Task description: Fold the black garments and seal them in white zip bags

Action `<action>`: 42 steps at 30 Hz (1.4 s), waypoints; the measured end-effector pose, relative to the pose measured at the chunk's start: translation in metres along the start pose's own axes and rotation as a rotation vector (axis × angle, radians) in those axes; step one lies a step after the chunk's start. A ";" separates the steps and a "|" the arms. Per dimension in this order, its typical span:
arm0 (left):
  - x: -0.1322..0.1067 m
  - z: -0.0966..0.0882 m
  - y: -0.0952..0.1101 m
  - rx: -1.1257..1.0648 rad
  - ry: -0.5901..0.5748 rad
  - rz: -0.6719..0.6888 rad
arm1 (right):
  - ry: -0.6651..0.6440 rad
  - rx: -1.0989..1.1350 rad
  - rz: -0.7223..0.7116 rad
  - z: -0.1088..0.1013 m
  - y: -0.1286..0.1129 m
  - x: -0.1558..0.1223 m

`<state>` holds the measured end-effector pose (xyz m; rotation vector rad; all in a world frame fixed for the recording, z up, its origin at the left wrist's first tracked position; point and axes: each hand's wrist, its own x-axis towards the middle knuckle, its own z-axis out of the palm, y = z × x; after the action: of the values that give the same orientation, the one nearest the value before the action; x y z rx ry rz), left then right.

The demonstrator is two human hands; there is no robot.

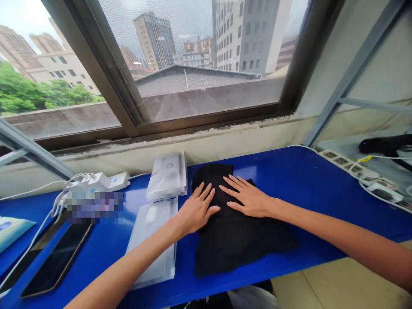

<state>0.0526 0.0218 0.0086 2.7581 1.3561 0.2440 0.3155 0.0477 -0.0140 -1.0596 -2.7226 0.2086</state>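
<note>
A piece of black cloth [238, 244], perhaps a garment, lies spread on the blue table [322, 189], its upper part narrower than its lower part. My left hand [198, 210] rests flat on the cloth's left side with the fingers spread. On the upper right part of the cloth lies my right hand [249, 198], palm down and fingers apart. Neither hand grips anything. Left of the cloth is a stack of clear zip bags [157, 249], partly covered by my left forearm. Behind these bags stands a pile of packed clear bags [167, 176].
A phone [59, 257] lies at the left, near a white power strip [103, 182] with cables. Another power strip [347, 165] with cords runs along the right side. Metal posts [350, 71] rise at both sides, and a window [199, 64] is behind the table.
</note>
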 end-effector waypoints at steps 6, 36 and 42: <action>0.048 -0.037 -0.007 0.044 0.008 -0.283 | 0.074 0.046 0.143 -0.037 0.020 0.024; -0.022 -0.060 -0.019 -0.175 -0.067 0.153 | 0.123 0.049 -0.244 -0.063 0.052 -0.020; 0.016 -0.042 -0.015 -0.058 -0.121 -0.120 | 0.001 0.338 0.110 -0.056 0.086 0.018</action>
<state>0.0436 0.0425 0.0498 2.5869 1.4522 0.1074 0.3724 0.1262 0.0250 -1.1039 -2.5065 0.6587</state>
